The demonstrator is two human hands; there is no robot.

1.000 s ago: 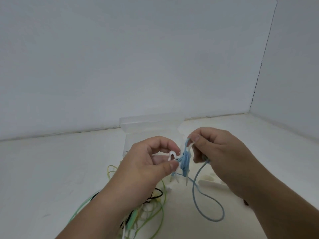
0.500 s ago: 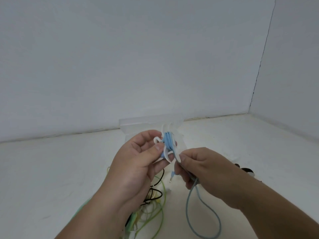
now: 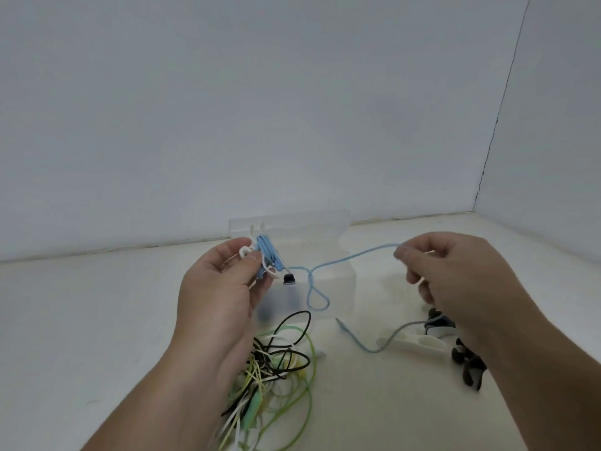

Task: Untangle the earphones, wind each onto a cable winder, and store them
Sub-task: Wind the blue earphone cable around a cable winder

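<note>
My left hand (image 3: 224,288) pinches a white cable winder (image 3: 247,252) with blue earphone cable (image 3: 266,252) wound on it, held above the table in front of a clear plastic box (image 3: 328,229). The loose blue cable (image 3: 354,255) runs right from the winder, with a small loop hanging mid-way, to my right hand (image 3: 455,275), which pinches it between thumb and fingers. The cable's tail with its plug (image 3: 341,324) lies on the table below. A tangle of green, black and white earphones (image 3: 276,359) lies under my left wrist.
White winders (image 3: 416,343) and dark small items (image 3: 468,362) lie on the table under my right forearm. A black piece (image 3: 288,278) sits at the clear box. Grey walls close off the back and right of the white table (image 3: 81,320).
My right hand moved up and far to the right, pulling the free blue cable out taut from the winder. My left hand turned the winder slightly and stayed in place.
</note>
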